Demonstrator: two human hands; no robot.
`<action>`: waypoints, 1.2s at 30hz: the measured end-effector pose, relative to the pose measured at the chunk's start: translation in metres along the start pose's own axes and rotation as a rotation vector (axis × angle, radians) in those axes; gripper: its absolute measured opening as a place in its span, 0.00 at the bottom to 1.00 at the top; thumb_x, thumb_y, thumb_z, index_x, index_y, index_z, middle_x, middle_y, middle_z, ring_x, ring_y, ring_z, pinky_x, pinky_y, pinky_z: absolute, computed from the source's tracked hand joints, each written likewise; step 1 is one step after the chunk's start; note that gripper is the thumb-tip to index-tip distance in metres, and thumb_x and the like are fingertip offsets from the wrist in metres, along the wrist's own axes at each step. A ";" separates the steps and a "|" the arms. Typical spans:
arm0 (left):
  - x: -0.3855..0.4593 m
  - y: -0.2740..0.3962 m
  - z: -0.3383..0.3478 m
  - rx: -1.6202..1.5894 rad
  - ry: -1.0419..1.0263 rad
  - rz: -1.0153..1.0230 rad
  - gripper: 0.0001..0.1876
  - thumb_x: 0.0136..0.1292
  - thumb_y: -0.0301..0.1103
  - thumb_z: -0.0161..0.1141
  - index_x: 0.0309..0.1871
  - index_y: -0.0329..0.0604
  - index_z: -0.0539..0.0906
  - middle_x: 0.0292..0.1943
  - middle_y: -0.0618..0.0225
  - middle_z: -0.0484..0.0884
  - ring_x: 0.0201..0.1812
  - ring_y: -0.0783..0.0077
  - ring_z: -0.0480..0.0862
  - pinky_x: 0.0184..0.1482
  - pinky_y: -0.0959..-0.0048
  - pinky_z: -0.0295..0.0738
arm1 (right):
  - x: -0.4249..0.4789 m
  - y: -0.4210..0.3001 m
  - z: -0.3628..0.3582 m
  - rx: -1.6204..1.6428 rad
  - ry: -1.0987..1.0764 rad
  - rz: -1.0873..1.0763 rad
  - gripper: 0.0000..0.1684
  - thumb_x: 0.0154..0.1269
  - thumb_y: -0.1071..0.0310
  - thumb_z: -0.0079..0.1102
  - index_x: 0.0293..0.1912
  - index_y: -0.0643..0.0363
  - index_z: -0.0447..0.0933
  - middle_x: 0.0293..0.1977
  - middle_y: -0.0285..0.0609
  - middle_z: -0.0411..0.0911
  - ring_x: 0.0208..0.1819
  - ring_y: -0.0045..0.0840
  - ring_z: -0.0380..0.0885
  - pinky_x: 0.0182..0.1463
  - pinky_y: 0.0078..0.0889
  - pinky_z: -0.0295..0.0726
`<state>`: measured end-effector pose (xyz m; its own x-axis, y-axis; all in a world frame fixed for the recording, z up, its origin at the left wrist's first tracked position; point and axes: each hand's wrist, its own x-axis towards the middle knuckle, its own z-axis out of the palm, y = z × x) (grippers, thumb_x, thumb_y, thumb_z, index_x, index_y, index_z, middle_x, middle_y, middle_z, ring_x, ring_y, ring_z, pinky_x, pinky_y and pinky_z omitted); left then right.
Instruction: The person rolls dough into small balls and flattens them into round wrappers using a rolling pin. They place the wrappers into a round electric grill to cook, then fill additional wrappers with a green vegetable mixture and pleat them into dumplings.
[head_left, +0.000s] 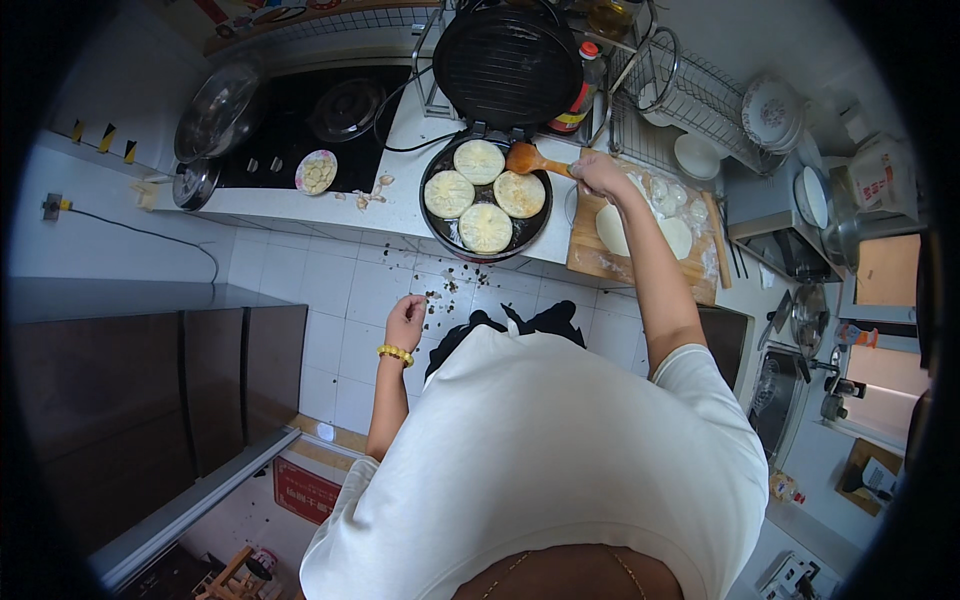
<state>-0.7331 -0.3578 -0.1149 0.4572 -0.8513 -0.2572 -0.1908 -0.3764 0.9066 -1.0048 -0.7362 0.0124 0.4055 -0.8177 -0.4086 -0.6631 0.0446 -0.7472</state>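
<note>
My right hand (598, 175) is closed around the handle of a wooden spatula (527, 159), whose head is at the upper right of the pan, beside two flatbreads. The round electric griddle (487, 256) stands with its ribbed lid (508, 67) raised. Four round flatbreads lie in it; the right one (519, 196) shows browned patches, while the front one (485, 228) is paler. My left hand (407, 319), above a beaded bracelet, hangs over the floor with its fingers curled; whether it holds anything is unclear. Rolled dough (613, 231) lies on the floured wooden board (589, 259), partly behind my right forearm.
A rolling pin (717, 240) lies along the board's right edge. A small plate of pale pieces (316, 172) sits at the front of the black cooktop (289, 120). A dish rack (694, 82) and a red-capped bottle (591, 79) stand behind. Dark scraps dot the tiled floor.
</note>
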 end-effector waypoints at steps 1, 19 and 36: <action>0.000 -0.001 0.000 0.002 -0.008 -0.002 0.09 0.67 0.29 0.58 0.48 0.39 0.82 0.34 0.74 0.82 0.34 0.83 0.77 0.40 0.80 0.74 | 0.001 -0.001 -0.002 0.022 -0.019 0.008 0.13 0.65 0.67 0.53 0.24 0.58 0.75 0.12 0.33 0.67 0.08 0.14 0.56 0.12 0.23 0.51; 0.012 0.002 0.002 -0.012 -0.036 0.065 0.09 0.68 0.30 0.55 0.47 0.38 0.80 0.29 0.72 0.80 0.29 0.81 0.77 0.33 0.79 0.75 | -0.044 -0.004 0.035 0.220 0.072 0.063 0.14 0.63 0.66 0.54 0.22 0.58 0.74 0.13 0.33 0.69 0.12 0.15 0.62 0.15 0.21 0.56; 0.018 -0.005 0.006 -0.026 -0.105 0.024 0.10 0.67 0.29 0.56 0.48 0.38 0.81 0.34 0.71 0.82 0.35 0.81 0.79 0.40 0.78 0.76 | -0.024 0.027 0.133 0.819 -0.059 0.066 0.17 0.69 0.66 0.54 0.54 0.65 0.75 0.18 0.35 0.73 0.14 0.13 0.64 0.15 0.17 0.58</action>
<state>-0.7285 -0.3735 -0.1264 0.3588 -0.8940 -0.2683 -0.1773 -0.3475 0.9208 -0.9489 -0.6393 -0.0683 0.4290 -0.7686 -0.4747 -0.0267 0.5145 -0.8571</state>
